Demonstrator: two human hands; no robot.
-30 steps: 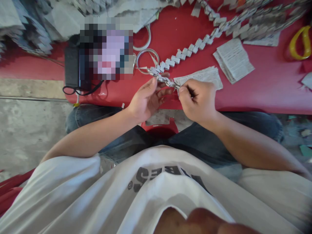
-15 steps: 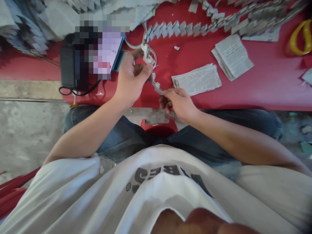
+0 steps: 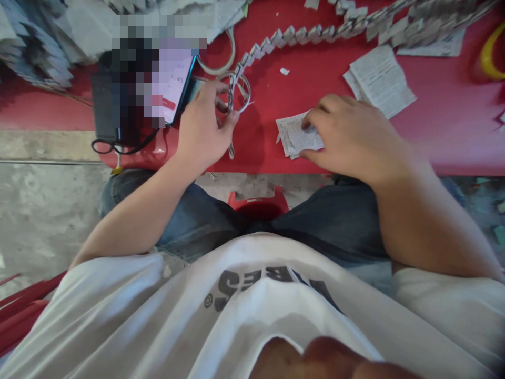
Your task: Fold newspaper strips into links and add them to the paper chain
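Observation:
A zigzag chain of folded newspaper (image 3: 290,36) runs across the red table toward me. My left hand (image 3: 207,123) pinches the chain near its end, and a short piece hangs down below the thumb. My right hand (image 3: 343,134) reaches over a small stack of cut newspaper pieces (image 3: 294,134). Its fingertips touch the top of that stack, the fingers bent and apart from the thumb; no piece is lifted. Behind my left fingers lies a white ring of tape (image 3: 248,93).
A second newspaper stack (image 3: 381,79) lies beyond my right hand. To the left are a phone (image 3: 173,87) and a black box (image 3: 105,105) with a cable. A yellow ring (image 3: 489,58) is at the far right. More folded paper (image 3: 39,47) fills the back left.
My right hand has let go of the chain's end and moved right onto the newspaper stack. My left hand still holds the chain, whose end now hangs straighter.

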